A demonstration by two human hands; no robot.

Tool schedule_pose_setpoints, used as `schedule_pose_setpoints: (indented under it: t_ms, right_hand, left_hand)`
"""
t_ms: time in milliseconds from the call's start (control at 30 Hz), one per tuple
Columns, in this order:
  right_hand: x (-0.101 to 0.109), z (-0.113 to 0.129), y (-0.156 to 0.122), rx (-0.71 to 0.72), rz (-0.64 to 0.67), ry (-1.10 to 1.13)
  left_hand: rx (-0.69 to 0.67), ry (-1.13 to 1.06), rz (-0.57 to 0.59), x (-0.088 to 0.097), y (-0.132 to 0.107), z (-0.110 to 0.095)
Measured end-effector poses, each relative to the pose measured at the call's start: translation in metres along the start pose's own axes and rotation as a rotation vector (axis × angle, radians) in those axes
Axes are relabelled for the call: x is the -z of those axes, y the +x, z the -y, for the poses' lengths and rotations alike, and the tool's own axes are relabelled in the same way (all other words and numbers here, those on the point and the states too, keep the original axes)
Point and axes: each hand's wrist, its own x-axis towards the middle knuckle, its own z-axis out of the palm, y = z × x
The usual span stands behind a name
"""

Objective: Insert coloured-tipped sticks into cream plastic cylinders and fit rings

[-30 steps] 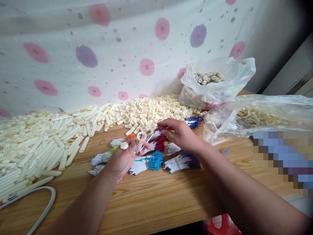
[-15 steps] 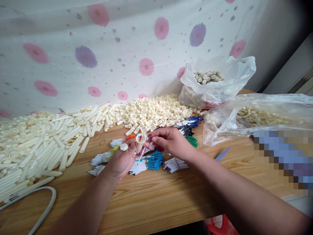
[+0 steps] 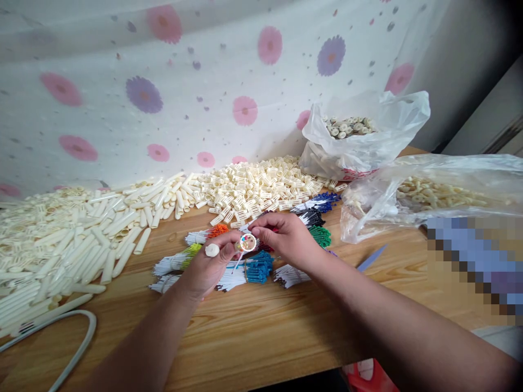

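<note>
Clock directions are read on the view, with 12 o'clock away from the wearer. The left hand [image 3: 209,265] is closed around a short cream tube [image 3: 247,251], and a white cap [image 3: 212,250] sits between its fingers. The tube's mouth lies at 2 o'clock from the left hand's middle and at 9 o'clock from the right hand [image 3: 289,239]; it is turned toward the viewer, so the tube's long axis is foreshortened, and coloured tips show inside. The right hand's thumb and forefinger form a narrow pinch just beside the rim, apparently on a thin white stick [image 3: 237,264]. The stick's long axis runs from 1 to 7 o'clock, crossing the tube rather than aligned with its bore; its upper end is hidden. The left hand is the nearer to the tube. A light-blue bundle [image 3: 247,270] lies below the mouth at 6 o'clock on the bench [image 3: 265,332]. Markings: red print on the plastic bag [image 3: 327,160] at 2 o'clock is illegible; no brand or label can be read.
</note>
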Motion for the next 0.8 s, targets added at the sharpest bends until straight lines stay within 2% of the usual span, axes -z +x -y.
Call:
schedule_pose_setpoints:
  t_ms: [100,233,300,400,500,800]
  right_hand:
    - [0.009,0.009,-0.005,0.115,-0.112,-0.140]
    - [0.031,0.033,-0.026,0.471,-0.399,-0.121]
    - [0.040,0.046,-0.038,0.626,-0.442,-0.161]
    - [0.044,0.060,-0.049,0.774,-0.324,-0.291]
    - [0.038,0.065,-0.049,0.812,-0.197,-0.390]
    - [0.018,0.047,-0.035,0.901,-0.167,-0.485]
  left_hand:
    - [-0.041,-0.030,-0.029,0.002,0.001,-0.001]
    - [-0.083,-0.004,-0.124,0.005,0.004,-0.007]
    - [-0.091,0.019,-0.140,0.007,0.004,-0.009]
    - [-0.120,0.040,-0.087,0.009,0.004,-0.008]
    - [-0.140,0.054,-0.057,0.008,0.005,-0.006]
    - [-0.157,0.037,-0.028,0.004,0.004,-0.010]
